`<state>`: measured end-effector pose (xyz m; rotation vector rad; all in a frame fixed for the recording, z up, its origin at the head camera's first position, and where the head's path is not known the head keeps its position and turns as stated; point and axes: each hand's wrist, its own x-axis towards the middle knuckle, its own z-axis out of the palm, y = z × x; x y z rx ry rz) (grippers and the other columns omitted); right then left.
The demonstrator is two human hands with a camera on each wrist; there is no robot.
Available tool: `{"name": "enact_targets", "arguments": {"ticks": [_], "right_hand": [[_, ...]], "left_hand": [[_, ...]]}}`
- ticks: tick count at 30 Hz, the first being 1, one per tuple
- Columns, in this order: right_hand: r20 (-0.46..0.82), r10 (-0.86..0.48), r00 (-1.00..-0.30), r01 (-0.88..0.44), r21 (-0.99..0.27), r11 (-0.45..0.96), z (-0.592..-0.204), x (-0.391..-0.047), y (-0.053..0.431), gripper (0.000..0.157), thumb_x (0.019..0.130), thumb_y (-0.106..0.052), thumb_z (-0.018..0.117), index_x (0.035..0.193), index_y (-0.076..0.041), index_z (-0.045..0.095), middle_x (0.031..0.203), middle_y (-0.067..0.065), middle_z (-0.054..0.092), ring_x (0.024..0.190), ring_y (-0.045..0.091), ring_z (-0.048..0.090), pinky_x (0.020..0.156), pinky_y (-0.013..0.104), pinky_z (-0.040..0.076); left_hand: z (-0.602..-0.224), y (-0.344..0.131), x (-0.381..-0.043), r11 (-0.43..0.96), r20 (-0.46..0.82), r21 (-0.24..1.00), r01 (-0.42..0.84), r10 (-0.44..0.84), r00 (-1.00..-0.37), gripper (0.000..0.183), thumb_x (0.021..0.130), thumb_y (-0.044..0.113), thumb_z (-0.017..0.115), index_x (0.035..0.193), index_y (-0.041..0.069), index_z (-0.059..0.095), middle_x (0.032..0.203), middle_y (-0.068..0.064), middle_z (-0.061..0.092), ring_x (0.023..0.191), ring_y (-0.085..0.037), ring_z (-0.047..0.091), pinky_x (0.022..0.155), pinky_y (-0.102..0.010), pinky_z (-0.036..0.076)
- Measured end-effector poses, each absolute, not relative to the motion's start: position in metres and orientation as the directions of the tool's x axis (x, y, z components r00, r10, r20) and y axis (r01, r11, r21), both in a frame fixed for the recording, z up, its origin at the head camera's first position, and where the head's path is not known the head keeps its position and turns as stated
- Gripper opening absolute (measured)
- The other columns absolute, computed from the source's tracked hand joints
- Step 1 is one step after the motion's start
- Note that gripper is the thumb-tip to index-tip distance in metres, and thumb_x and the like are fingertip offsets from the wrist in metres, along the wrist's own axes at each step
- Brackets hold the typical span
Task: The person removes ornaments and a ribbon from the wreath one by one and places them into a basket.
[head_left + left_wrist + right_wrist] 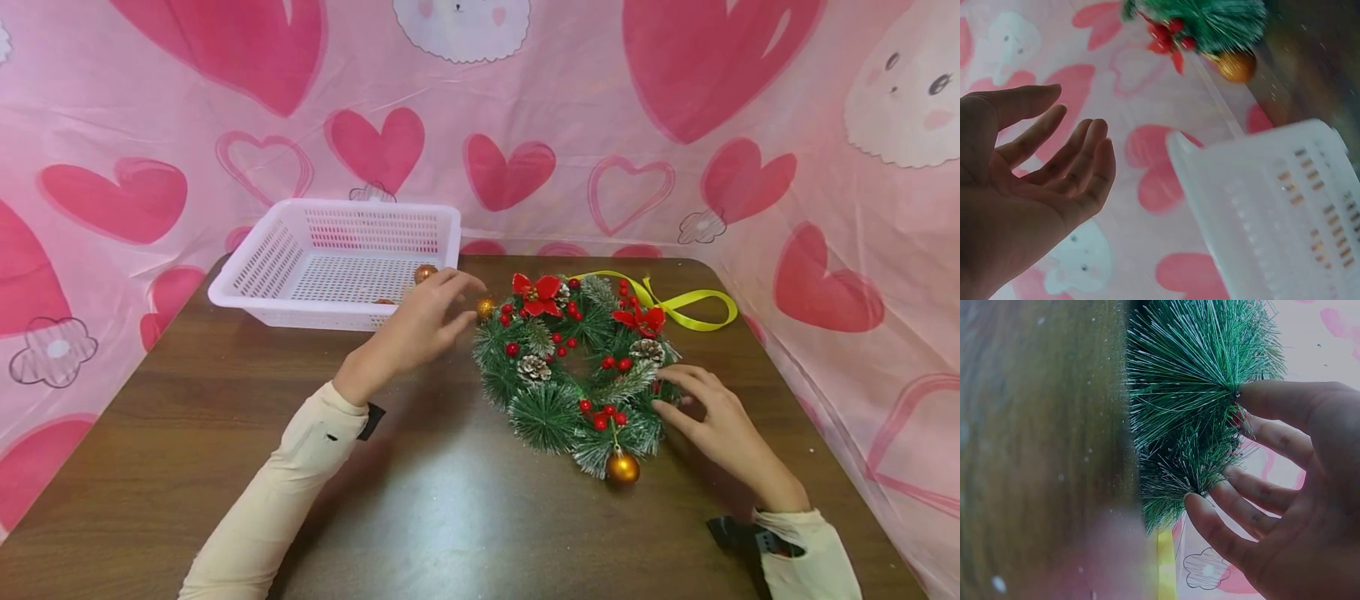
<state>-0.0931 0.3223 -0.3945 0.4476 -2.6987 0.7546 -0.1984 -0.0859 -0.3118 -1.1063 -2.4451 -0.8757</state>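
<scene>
A green wreath (551, 421) lies on the table, trimmed with red berries, red flowers (537, 293) and pine cones (534, 368). One gold ball (622, 467) hangs at its near edge; a smaller glittery gold ball (486, 309) sits at its left side. My left hand (420, 321), in the air between the white basket and the wreath, has loosely bent fingers with nothing between them, as the left wrist view also shows. At the wreath's right side, my right hand (720, 425) touches the needles (1210, 356) with spread, slightly bent fingertips.
A white perforated basket (315, 318) stands at the back left, with copper-coloured balls (425, 273) inside, partly hidden. A yellow ribbon loop (705, 323) trails behind the wreath on the right. Pink heart-patterned cloth (585, 108) hangs behind the brown table (187, 417).
</scene>
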Motion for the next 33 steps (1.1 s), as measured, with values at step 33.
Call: {"name": "enact_targets", "arguments": {"ticks": [33], "right_hand": [[0.383,-0.224,-0.896,-0.393,-0.451,0.802,-0.397,-0.097,0.324,0.041,0.086,-0.014,0.079,0.125,-0.01,0.066,0.125,0.008,0.06,0.088,0.011,0.062,0.079,0.008,0.043]], "left_hand": [[-0.334,0.017,-0.115,0.326,0.325,0.131,0.936,0.878,-0.351,0.03,0.095,0.022,0.067,0.124,0.013,0.066,0.111,0.001,0.063,0.092,-0.009,0.057,0.081,-0.021,0.048]]}}
